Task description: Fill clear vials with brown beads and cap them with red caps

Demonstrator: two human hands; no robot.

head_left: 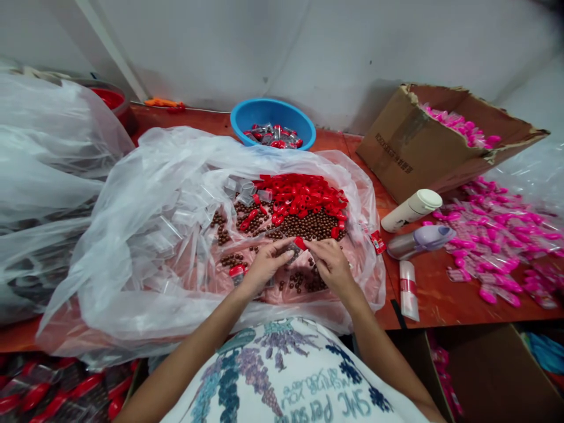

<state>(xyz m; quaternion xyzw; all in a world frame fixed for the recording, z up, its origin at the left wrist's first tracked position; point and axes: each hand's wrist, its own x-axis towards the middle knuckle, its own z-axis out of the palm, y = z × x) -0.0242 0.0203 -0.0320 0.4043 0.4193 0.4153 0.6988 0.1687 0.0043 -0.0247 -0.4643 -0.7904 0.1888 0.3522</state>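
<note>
Between my hands is a small clear plastic container with a red cap (299, 242), dark inside. My left hand (267, 265) is closed round the clear body. At the cap, the fingers of my right hand (331, 263) press against the red plastic. Brown beads (308, 226) lie loose on a clear plastic sheet (176, 305) beneath and beyond my hands. Behind the beads is a heap of red caps (304, 194). Empty clear containers (171, 232) lie to the left, partly under the sheet. Another red-capped container (238, 271) rests beside my left wrist.
A blue basin (238, 120) with capped containers stands at the back. On the right are a cardboard box (392, 147), a white bottle (409, 210), a purple-topped bottle (418, 242), a clear tube (409, 291) and pink-ended pieces (493, 235). Bulky plastic bags (48, 176) fill the left.
</note>
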